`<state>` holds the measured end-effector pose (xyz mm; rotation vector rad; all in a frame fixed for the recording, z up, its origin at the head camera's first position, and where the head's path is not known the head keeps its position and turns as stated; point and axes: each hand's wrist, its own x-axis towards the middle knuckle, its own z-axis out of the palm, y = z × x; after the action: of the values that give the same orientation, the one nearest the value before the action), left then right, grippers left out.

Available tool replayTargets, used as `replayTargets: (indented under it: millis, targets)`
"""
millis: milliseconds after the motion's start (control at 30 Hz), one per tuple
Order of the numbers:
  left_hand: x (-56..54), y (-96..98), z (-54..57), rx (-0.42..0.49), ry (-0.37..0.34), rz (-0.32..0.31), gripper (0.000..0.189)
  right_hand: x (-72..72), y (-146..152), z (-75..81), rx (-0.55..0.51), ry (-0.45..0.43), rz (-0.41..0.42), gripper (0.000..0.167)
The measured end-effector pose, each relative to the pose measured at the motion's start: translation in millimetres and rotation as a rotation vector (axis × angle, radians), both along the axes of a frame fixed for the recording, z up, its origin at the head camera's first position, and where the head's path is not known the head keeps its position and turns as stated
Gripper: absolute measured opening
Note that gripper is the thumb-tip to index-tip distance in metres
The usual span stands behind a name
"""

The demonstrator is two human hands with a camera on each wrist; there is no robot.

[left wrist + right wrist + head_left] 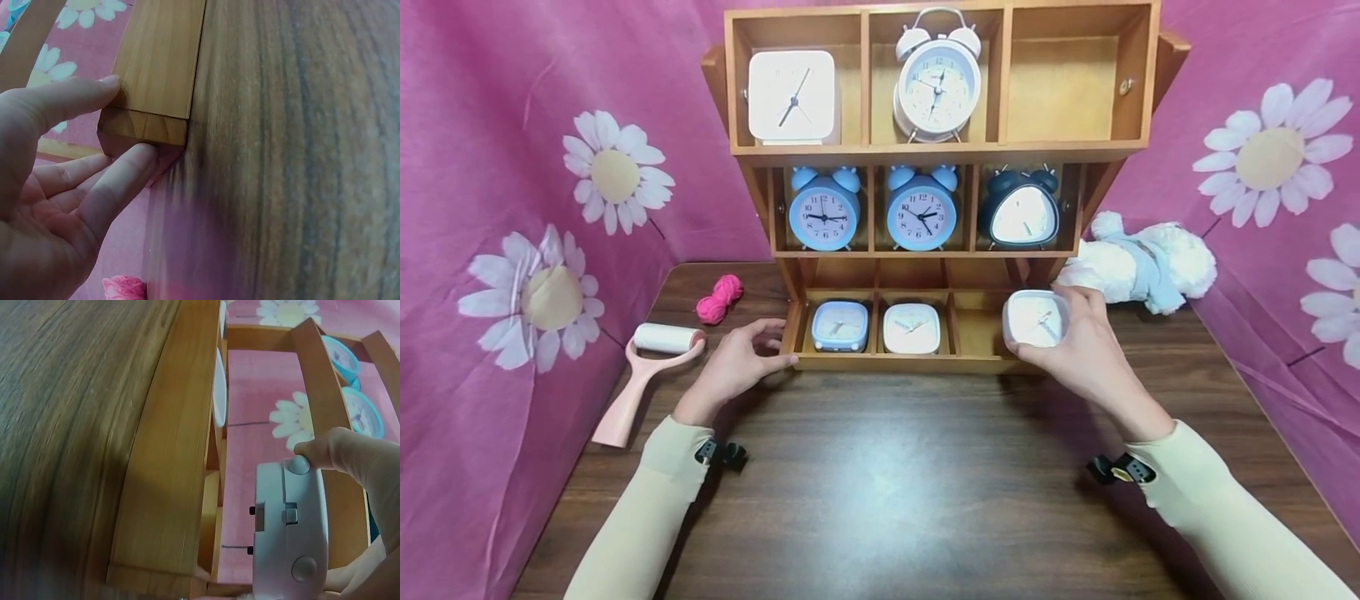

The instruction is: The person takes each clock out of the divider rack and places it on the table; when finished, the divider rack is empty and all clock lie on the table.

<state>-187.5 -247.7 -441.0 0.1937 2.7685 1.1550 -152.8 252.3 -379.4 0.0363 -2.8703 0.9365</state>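
My right hand [1088, 354] grips a small white square alarm clock [1034, 318] by its side, over the right end of the bottom tier of a wooden display shelf [910, 364]. In the right wrist view the clock's underside [287, 531] shows round feet and a small switch, with the thumb by one foot. My left hand [739, 362] holds the shelf's front left corner [144, 125], thumb on one face and fingers at the other. A blue clock [839, 326] and a white clock [912, 328] sit in the bottom tier's left and middle compartments.
Higher tiers hold a white square clock [792, 96], a white twin-bell clock [937, 87], two blue twin-bell clocks and a dark one [1022, 212]. Left of the shelf lie pink yarn [720, 299] and a lint roller [647, 367]; a white plush toy [1138, 262] lies behind right.
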Motion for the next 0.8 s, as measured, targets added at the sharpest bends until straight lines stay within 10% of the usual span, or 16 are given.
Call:
replayTargets:
  millis: [800]
  targets:
    - [0.9,0.0,-1.0,0.018,-0.005,-0.006,0.072,11.3,66,4.8,0.079,-0.021,0.016,0.107]
